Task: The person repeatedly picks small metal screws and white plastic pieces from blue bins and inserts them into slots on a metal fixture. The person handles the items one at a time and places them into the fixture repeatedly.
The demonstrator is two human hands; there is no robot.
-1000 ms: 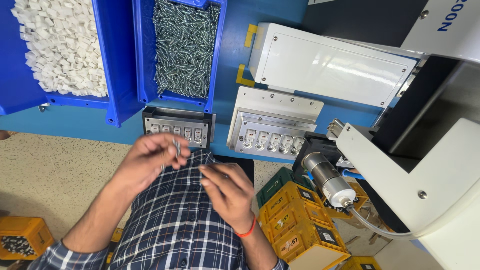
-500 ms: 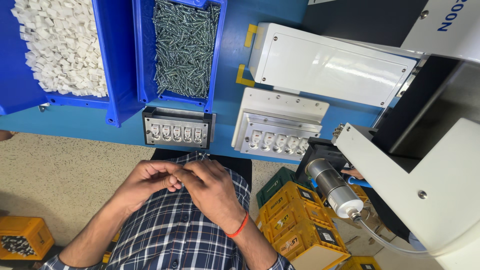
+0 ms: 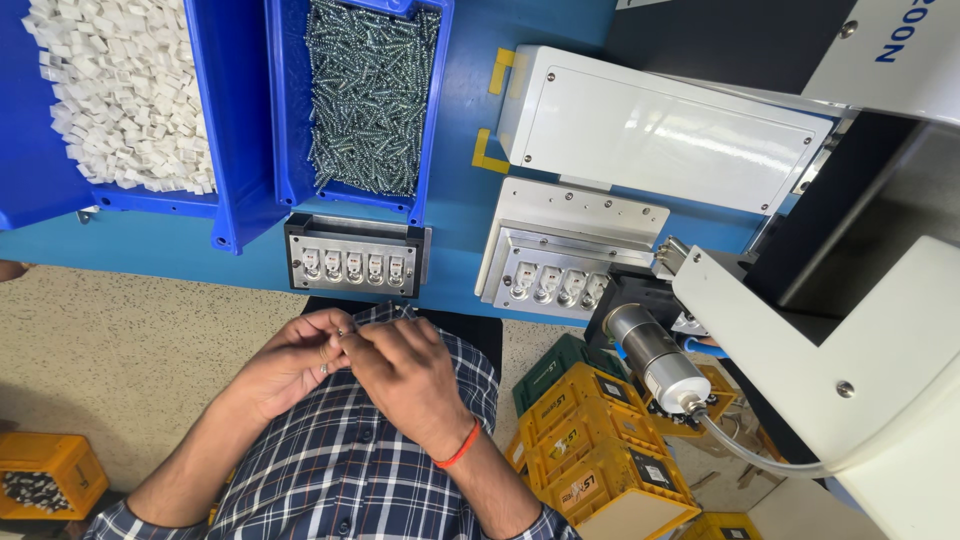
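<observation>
Below, yellow crates [image 3: 585, 440], hands [image 3: 350, 360] joined

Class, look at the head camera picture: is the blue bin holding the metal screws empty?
No, the blue bin is packed nearly to its rim with grey metal screws.

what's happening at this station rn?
A person has both hands together near their chest, the left hand and right hand pinching small metal parts, apparently screws, between the fingertips. On the blue bench ahead sit a bin of screws, a bin of white plastic pieces and a fixture with five loaded slots. Neither hand touches the fixture.
</observation>
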